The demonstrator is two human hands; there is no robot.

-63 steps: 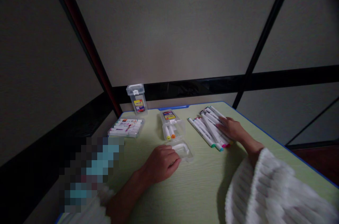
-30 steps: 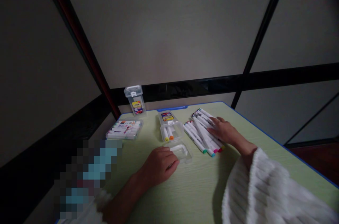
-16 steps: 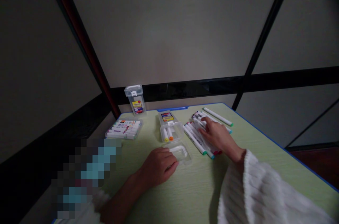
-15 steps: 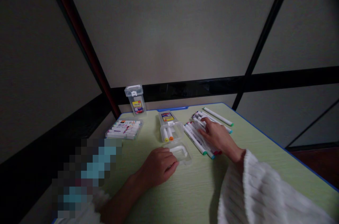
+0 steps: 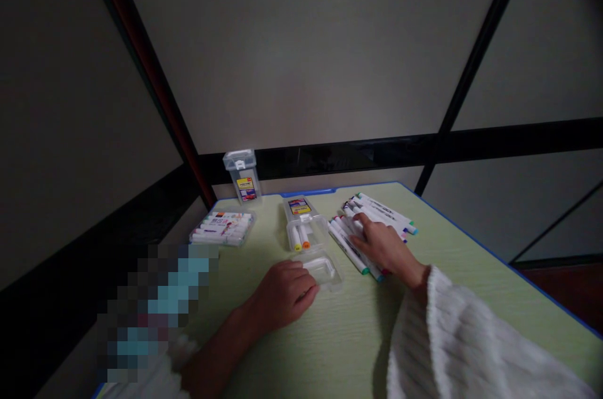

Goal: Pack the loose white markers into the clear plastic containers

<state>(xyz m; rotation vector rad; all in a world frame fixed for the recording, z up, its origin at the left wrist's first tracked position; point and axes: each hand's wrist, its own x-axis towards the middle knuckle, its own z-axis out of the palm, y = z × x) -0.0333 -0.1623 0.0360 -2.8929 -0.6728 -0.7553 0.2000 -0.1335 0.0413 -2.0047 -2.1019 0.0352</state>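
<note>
My left hand (image 5: pixel 288 292) rests on the table with its fingers curled at the left edge of a clear plastic box lid (image 5: pixel 335 276). Behind it lies the open marker box (image 5: pixel 308 226), its mouth toward me, with a yellow-ended marker (image 5: pixel 296 239) and an orange-ended marker (image 5: pixel 304 237) inside. Over a spread of white markers (image 5: pixel 348 248) on the right is my right hand (image 5: pixel 384 248), palm down, thumb and index finger apart, touching the pile. Its other fingers are partly hidden. More markers (image 5: pixel 384 213) fan out behind that hand, with green, blue and purple ends.
A second clear box (image 5: pixel 242 179) stands upright at the back left, lid closed. In front of it lies a flat clear case of markers (image 5: pixel 223 228). The pale green table (image 5: pixel 325 349) has a blue edge and meets a wall at the back. A pixelated patch covers the left side.
Markers behind my right hand have shifted and fanned out against the formerly separate far marker. My right hand has moved slightly left; my left hand stays by the lid.
</note>
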